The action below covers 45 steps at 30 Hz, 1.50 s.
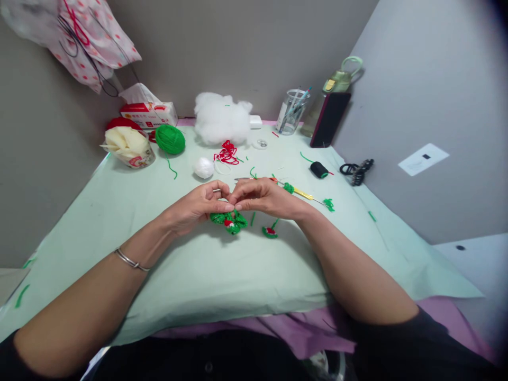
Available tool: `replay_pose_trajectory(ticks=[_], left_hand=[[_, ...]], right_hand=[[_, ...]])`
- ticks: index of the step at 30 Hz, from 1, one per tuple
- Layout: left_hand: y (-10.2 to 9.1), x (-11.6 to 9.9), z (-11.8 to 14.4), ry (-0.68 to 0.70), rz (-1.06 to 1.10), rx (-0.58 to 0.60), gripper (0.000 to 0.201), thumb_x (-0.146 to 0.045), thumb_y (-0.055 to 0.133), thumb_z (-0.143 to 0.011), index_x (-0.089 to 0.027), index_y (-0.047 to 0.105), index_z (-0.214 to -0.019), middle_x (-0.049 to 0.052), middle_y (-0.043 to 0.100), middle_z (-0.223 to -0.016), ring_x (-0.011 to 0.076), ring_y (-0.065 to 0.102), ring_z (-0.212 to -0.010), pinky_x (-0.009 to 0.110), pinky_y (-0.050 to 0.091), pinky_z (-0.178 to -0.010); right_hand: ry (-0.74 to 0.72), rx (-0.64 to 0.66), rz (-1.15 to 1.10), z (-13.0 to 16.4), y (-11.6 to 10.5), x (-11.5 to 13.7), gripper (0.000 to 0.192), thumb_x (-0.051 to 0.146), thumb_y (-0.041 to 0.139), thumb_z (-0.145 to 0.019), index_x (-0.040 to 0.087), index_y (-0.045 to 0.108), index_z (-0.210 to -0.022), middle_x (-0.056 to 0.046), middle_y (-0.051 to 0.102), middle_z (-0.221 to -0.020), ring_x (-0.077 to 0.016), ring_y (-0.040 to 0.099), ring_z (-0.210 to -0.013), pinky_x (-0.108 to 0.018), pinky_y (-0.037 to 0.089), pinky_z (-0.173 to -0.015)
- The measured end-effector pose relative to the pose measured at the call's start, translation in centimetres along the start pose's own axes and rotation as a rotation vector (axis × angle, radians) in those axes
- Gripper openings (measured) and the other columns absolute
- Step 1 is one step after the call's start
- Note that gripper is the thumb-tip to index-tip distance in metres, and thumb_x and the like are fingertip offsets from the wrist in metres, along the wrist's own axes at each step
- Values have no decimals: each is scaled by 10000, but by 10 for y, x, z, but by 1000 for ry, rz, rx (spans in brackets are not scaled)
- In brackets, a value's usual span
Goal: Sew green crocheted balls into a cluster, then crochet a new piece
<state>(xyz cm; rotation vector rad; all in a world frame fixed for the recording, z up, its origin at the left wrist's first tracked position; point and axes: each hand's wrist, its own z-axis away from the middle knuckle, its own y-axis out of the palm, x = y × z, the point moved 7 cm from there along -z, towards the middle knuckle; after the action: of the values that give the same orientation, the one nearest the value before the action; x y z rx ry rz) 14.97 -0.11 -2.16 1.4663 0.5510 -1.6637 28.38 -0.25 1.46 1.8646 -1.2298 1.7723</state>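
My left hand (198, 207) and my right hand (262, 198) meet fingertip to fingertip over the middle of the pale green cloth (198, 275). Together they pinch the top of a green crocheted piece with a red centre (230, 221), which hangs just below the fingers. A thin metal needle tip shows at my left fingertips. A second small green and red crocheted piece (270, 231) lies on the cloth under my right wrist, untouched.
Behind the hands lie scissors (254, 180), a yellow-handled crochet hook (304, 194), red yarn scraps (227, 153), a white ball (203, 167), a green yarn ball (170, 138), white stuffing (220, 116), a black thread spool (318, 170), a tissue box (148, 112) and a cup of pens (291, 112).
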Motion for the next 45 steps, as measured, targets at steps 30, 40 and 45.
replay_pose_trajectory(ticks=[30, 40, 45], left_hand=[[-1, 7, -4, -60, -132, 71, 289, -437, 804, -764, -181, 671, -735, -21, 541, -640, 110, 456, -575, 255, 313, -545], [6, 5, -1, -21, -131, 173, 241, -394, 753, -822, -192, 642, -754, 10, 604, -785, 161, 542, -745, 293, 383, -674], [2, 4, -2, -5, -165, 125, 260, -443, 731, -843, -192, 668, -820, 30, 652, -854, 167, 562, -779, 296, 388, -682]], right_hand=[[69, -308, -23, 16, -48, 12, 127, 279, 760, -850, 166, 704, -832, -22, 679, -839, -130, 577, -757, -269, 454, -683], [136, -383, -769, 2, -9, -4, 249, 286, 821, -804, 186, 609, -886, 47, 591, -698, -114, 669, -728, -200, 518, -627], [138, -452, -785, 4, -19, -6, 206, 213, 780, -829, 175, 579, -857, 59, 566, -680, -62, 560, -578, -175, 443, -539]])
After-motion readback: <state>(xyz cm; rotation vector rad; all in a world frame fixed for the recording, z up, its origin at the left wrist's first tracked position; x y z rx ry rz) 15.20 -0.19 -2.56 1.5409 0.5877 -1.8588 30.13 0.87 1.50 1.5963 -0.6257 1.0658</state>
